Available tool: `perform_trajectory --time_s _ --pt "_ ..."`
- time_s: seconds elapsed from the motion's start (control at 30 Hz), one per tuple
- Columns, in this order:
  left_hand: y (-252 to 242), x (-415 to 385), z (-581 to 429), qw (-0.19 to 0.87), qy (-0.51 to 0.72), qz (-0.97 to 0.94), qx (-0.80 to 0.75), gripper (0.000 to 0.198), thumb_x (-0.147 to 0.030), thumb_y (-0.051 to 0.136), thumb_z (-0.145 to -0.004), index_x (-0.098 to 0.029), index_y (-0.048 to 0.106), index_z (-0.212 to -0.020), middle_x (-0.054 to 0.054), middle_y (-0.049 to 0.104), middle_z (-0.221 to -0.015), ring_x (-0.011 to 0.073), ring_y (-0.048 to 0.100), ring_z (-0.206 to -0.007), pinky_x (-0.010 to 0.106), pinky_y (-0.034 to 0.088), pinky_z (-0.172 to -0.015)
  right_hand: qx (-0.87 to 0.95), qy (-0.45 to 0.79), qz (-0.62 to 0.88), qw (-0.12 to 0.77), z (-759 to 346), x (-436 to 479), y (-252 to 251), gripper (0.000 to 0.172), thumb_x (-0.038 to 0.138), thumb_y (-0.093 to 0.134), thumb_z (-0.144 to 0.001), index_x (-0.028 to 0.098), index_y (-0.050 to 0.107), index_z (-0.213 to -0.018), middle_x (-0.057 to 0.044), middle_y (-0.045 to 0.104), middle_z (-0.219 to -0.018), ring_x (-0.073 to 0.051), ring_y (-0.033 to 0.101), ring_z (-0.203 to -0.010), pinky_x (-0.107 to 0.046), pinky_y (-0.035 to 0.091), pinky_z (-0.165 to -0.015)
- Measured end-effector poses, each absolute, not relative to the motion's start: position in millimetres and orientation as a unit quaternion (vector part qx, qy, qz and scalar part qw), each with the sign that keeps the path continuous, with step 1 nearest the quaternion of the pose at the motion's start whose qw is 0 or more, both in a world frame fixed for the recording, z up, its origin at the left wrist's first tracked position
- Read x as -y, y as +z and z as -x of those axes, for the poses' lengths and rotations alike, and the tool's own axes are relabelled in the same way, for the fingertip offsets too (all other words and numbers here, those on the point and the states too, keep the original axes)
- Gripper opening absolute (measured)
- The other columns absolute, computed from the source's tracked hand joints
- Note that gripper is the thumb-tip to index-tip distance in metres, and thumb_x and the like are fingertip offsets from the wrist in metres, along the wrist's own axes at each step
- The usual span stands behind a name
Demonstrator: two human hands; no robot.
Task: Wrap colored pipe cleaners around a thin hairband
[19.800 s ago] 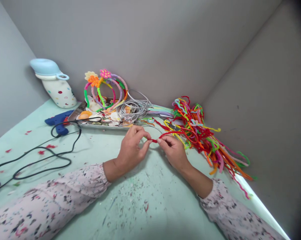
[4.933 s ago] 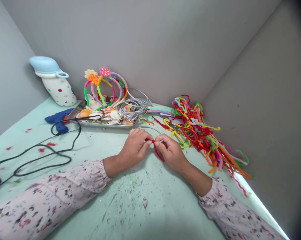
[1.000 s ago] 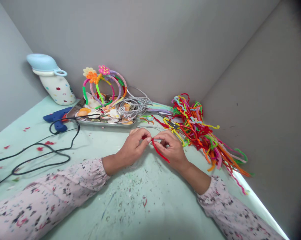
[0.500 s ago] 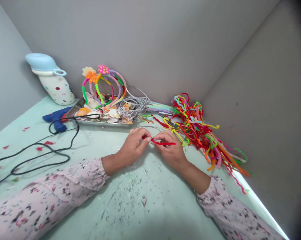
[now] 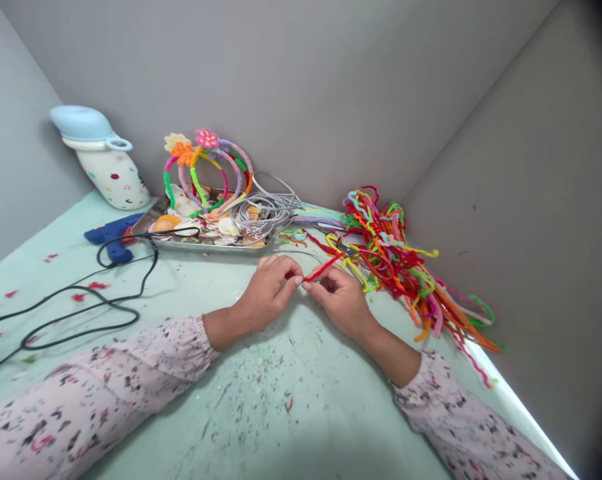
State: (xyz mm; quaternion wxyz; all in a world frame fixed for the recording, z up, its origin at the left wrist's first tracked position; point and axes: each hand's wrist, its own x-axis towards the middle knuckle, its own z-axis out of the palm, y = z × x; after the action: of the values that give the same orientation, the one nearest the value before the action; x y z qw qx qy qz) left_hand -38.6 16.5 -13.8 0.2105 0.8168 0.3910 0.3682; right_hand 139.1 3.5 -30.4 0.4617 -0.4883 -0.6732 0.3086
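Between my two hands is a red pipe cleaner (image 5: 325,268), its free end slanting up to the right over my right fingers. My left hand (image 5: 269,293) pinches it near the thumb and forefinger tips, where part of it is hidden. My right hand (image 5: 344,300) is closed on it just beside the left fingertips, thumb against forefinger. Both hands hover near each other above the pale green table (image 5: 291,427). Just beyond them lies a thin grey wire (image 5: 301,253).
A metal tray (image 5: 221,247) at the back holds shells, colourful headbands (image 5: 193,177) and a coil of grey wire (image 5: 273,212). A pile of pipe cleaners (image 5: 391,250) with scissors (image 5: 348,250) lies right. Left are a blue glue gun (image 5: 113,233), its black cord (image 5: 125,307) and a bottle (image 5: 113,177).
The free end of the red pipe cleaner has swung from lying nearly level to slanting upward across the right fingers. My right fingers have shifted their grip; my left hand stays almost still.
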Motion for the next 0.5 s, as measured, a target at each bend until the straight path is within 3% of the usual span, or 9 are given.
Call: perform_trajectory --time_s 0.17,0.5 --pt "-13.8 -16.2 38.6 0.208 0.361 -0.824 -0.384 0.016 -0.028 0.043 -0.092 -0.018 0.053 -0.084 0.002 0.059 -0.082 0.0181 0.050 -0.083 0.035 0.035 -0.080 0.685 0.330 0.476 0.441 -140.5 -4.1 -26.2 0.019 0.036 0.067 -0.079 0.019 0.060 -0.073 0.002 0.054 -0.067 -0.009 0.049 -0.051 -0.023 0.039 -0.047" --pt "-13.9 -16.6 37.7 0.201 0.350 -0.821 -0.404 0.016 -0.028 0.043 -0.092 -0.018 0.055 -0.085 0.002 0.060 -0.082 0.0189 0.051 -0.082 0.036 0.036 -0.080 0.707 0.305 0.468 0.434 -141.2 -4.3 -25.5 0.018 0.034 0.058 -0.087 0.020 0.059 -0.075 0.001 0.052 -0.070 -0.011 0.050 -0.057 -0.024 0.040 -0.051"
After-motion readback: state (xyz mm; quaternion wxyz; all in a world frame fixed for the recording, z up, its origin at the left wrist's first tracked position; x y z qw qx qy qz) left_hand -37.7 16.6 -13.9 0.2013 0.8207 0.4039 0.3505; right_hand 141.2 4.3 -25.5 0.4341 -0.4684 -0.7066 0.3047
